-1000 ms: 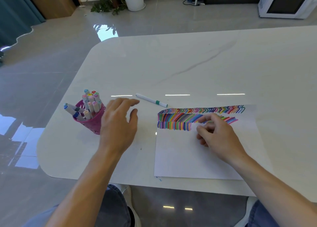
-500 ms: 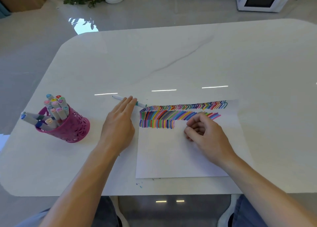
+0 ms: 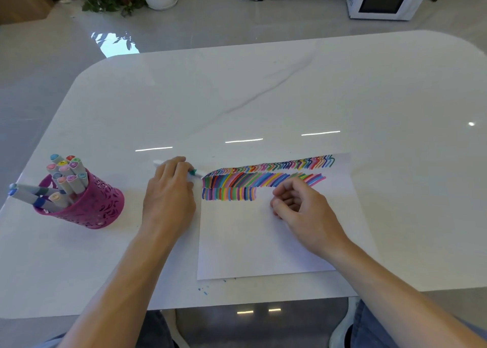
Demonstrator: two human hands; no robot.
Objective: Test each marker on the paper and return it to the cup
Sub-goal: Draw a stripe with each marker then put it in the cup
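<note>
the cup [image 3: 87, 205], with markers [image 3: 67, 174] in it, stands left on the bench [image 3: 263, 97]; the paper [image 3: 250, 242] lies right. between them a loose marker [image 3: 196, 172] lies under the left hand [image 3: 168, 195]. the right hand [image 3: 303, 208] rests on the paper.

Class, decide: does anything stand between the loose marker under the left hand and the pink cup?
Nothing visible does. The left hand is on the marker, and only bare table lies between it and the cup.

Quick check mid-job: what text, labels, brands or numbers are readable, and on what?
No readable text anywhere.
Marker caps in the cup: tiny marks, too blurred to read.
Marker under the left hand: no legible print.
Paper: coloured strokes only, no words.
</note>
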